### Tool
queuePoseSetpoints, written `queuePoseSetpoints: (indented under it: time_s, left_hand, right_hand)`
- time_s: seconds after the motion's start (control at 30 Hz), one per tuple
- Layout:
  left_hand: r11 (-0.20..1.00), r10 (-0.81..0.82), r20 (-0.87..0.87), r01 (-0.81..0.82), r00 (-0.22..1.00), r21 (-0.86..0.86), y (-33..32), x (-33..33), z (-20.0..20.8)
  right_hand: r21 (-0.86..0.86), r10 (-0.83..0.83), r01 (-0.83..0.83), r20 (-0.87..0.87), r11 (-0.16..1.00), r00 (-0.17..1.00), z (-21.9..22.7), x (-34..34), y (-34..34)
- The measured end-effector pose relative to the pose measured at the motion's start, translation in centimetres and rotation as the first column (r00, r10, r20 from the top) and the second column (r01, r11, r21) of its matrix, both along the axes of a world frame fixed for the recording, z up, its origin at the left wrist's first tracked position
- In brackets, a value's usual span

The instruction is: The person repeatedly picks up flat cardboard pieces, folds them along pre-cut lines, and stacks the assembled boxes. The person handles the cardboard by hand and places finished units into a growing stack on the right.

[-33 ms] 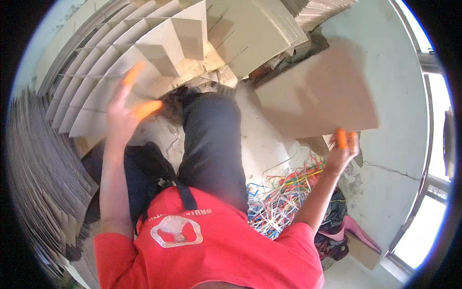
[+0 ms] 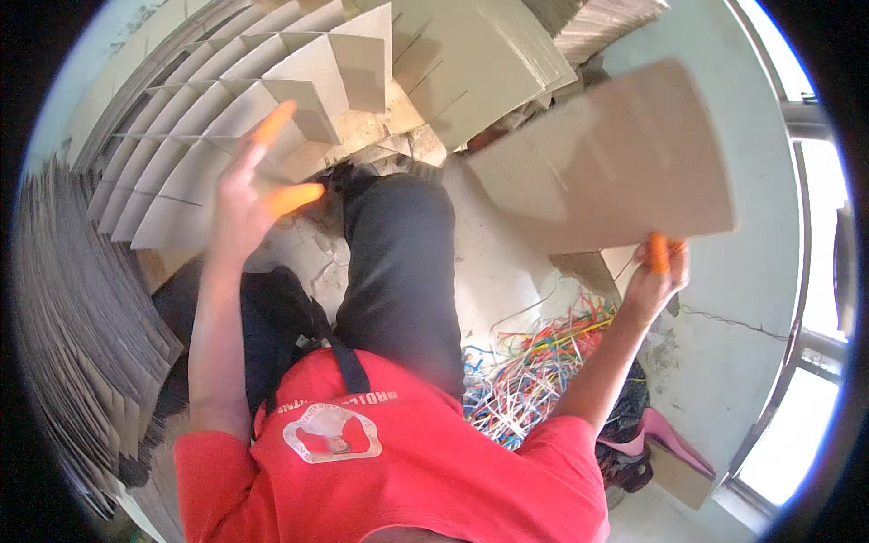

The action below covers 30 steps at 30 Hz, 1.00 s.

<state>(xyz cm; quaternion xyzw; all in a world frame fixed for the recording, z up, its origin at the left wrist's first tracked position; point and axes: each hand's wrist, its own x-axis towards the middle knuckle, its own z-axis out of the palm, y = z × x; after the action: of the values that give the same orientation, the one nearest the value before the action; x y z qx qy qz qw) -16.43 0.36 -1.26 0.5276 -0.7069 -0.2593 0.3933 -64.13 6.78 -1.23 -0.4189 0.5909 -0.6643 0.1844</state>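
My right hand (image 2: 657,279), an orange cover on one finger, pinches the lower edge of a flat brown cardboard sheet (image 2: 625,163). Slits show in the sheet, and it is held up at the right. My left hand (image 2: 249,195) is open, thumb and forefinger spread and both in orange covers, with nothing between them. Just beyond that hand, on the left, stands a grid of interlocked cardboard dividers (image 2: 195,145). I cannot tell whether the hand touches it.
Slit cardboard sheets (image 2: 480,63) lie in a pile at the back. A tall stack of cardboard (image 2: 81,317) fills the left side. Tangled coloured strips (image 2: 525,385) lie on the floor at the right, beside a dark bag (image 2: 629,407). A wall with a window (image 2: 787,434) bounds the right.
My right hand has moved slightly right and up, and the cardboard sheet has swung with it. My left hand has shifted a little to the right, still open.
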Motion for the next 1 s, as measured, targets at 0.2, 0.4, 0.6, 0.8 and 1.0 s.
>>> queuePoseSetpoints:
  time_s: [0.2,0.4,0.6,0.8,1.0]
  left_hand:
    - [0.986,-0.054,-0.392,-0.013,0.918,-0.165,-2.3,-3.2,2.1]
    - [0.979,0.128,-0.901,0.094,0.415,0.182,-0.4,-0.2,1.9]
    - [0.946,0.206,-0.976,-0.271,0.076,0.179,1.0,6.0,2.1]
    - [0.872,0.303,-0.876,-0.48,0.375,0.097,3.5,13.9,0.5]
    - [0.65,0.695,-0.093,-0.678,0.713,-0.343,7.6,19.3,-2.3]
  right_hand:
    - [-0.156,0.145,-0.173,-0.177,0.972,0.973,12.0,9.5,-10.2]
    - [0.054,0.566,-0.569,-0.216,0.82,0.795,14.4,21.5,-15.8]
    - [0.061,0.856,-0.864,-0.183,0.5,0.483,11.8,30.4,-11.2]
    - [0.068,0.778,-0.855,-0.457,0.515,0.432,11.4,34.5,-10.2]
    - [0.17,0.784,-0.926,-0.595,0.337,0.176,13.6,38.6,-13.2]
